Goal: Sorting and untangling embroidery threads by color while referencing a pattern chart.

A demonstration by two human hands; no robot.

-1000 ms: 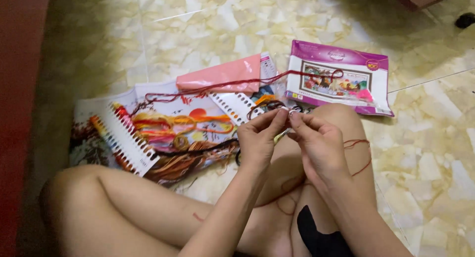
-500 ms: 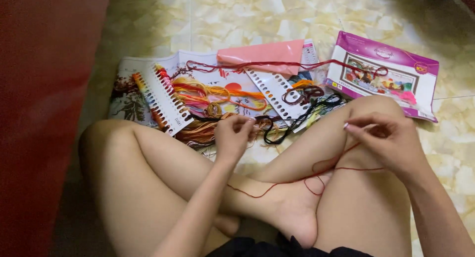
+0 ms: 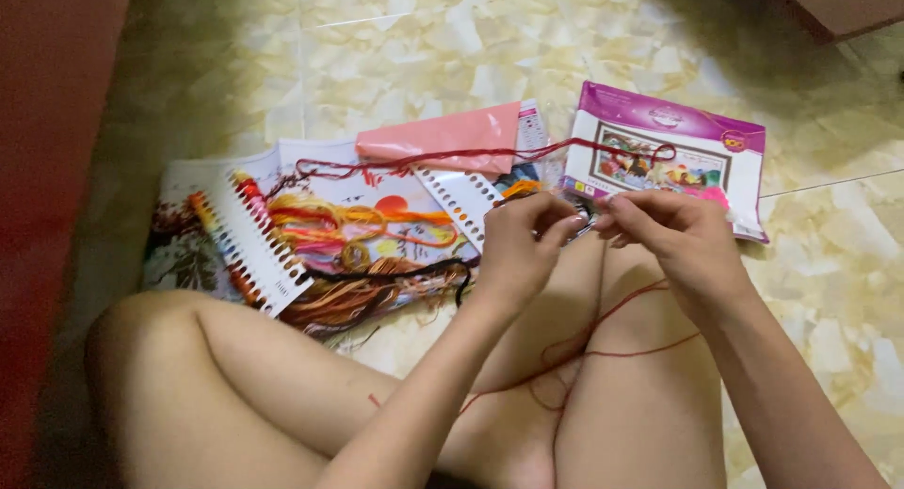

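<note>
While the person sat cross-legged on the floor [image 3: 424, 47], the head view showed both hands raised together over the right knee. The left hand [image 3: 516, 249] was curled, its fingertips pinched toward the right hand [image 3: 673, 235], which was likewise closed in a pinch; something thin and dark sat between them, too small to name, though the dark red thread [image 3: 617, 329] ran down from the right hand and looped loosely across the legs. Judged from this, the thread was being handled at its end, and no stitching on any fabric was visible yet. A second length of red thread lay across the pink card [image 3: 443, 136] beyond the hands.

Just past the knees lay the white punched thread organiser [image 3: 259, 249] with many coloured strands tied through its holes, orange, yellow, brown and black among them, resting on a printed pattern sheet [image 3: 179, 244]. A second punched strip sat close to the left hand. The purple kit package [image 3: 673, 122] lay to the right, near the right hand.

The floor was glossy, marbled cream and yellow tile. A dark red surface ran along the left edge, and a brown corner showed at the upper right.
</note>
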